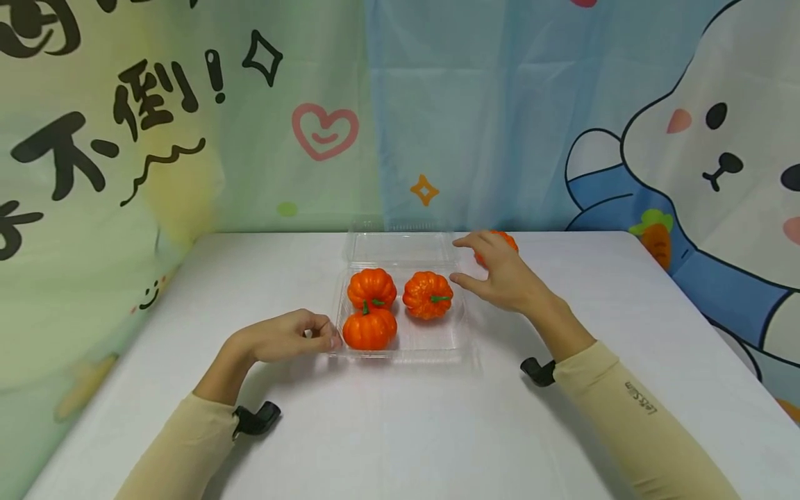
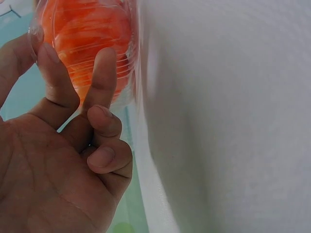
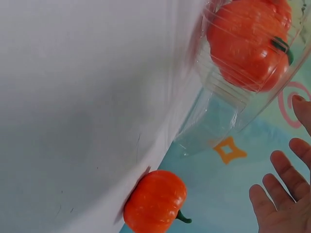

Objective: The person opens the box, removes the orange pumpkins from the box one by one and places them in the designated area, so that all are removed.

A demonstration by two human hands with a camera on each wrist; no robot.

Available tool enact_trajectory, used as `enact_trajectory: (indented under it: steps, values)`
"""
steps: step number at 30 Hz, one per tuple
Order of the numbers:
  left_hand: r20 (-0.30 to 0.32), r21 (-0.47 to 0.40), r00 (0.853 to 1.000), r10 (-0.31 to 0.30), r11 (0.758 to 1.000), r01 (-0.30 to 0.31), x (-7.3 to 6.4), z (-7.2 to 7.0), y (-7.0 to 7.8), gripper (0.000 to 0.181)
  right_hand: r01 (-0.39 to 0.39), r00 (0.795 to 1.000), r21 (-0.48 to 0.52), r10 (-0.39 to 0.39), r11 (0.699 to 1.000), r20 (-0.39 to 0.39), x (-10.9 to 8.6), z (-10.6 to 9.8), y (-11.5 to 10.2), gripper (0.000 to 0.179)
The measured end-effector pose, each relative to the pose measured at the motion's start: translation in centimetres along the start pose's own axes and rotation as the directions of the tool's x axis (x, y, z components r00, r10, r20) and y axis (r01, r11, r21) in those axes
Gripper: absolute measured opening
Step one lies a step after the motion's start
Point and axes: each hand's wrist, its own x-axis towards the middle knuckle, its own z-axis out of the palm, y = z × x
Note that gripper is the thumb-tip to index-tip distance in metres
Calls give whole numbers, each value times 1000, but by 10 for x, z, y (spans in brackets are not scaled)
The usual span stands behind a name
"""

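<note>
A clear plastic clamshell box (image 1: 431, 340) sits with its lid (image 1: 400, 247) folded back. Inside are three orange toy pumpkins: one at the back left (image 1: 371, 287), one at the front left (image 1: 369, 329), one on the right (image 1: 428, 296). My left hand (image 1: 290, 337) pinches the box's front left corner between thumb and forefinger, as the left wrist view shows (image 2: 63, 131). Just beyond the box's right side hovers my right hand (image 1: 496, 274), fingers spread and holding nothing. Behind it a fourth pumpkin (image 3: 154, 201) lies on the table, partly hidden in the head view.
The white-covered table (image 1: 400, 430) ends at a straight back edge. A printed cloth (image 1: 475, 104) with a cartoon bear hangs behind it. Black wrist mounts (image 1: 257, 419) stick out from both sleeves.
</note>
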Motion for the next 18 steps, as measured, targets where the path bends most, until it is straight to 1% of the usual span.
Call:
enact_trajectory:
  steps: [3,8,18]
  values:
    - [-4,-8,1000,-6,1000,6,0,0,0,28,10,1000,10,-10,1000,9,-2,1,-2,53]
    - [-7,-2,1000,5,1000,-5,-1,0,0,29,10,999,20,-11,1000,33,-5,3,-5,54]
    - [-3,-6,1000,13,1000,-13,-1,1,0,29,67,994,60,-72,996,88,-7,11,-12,59]
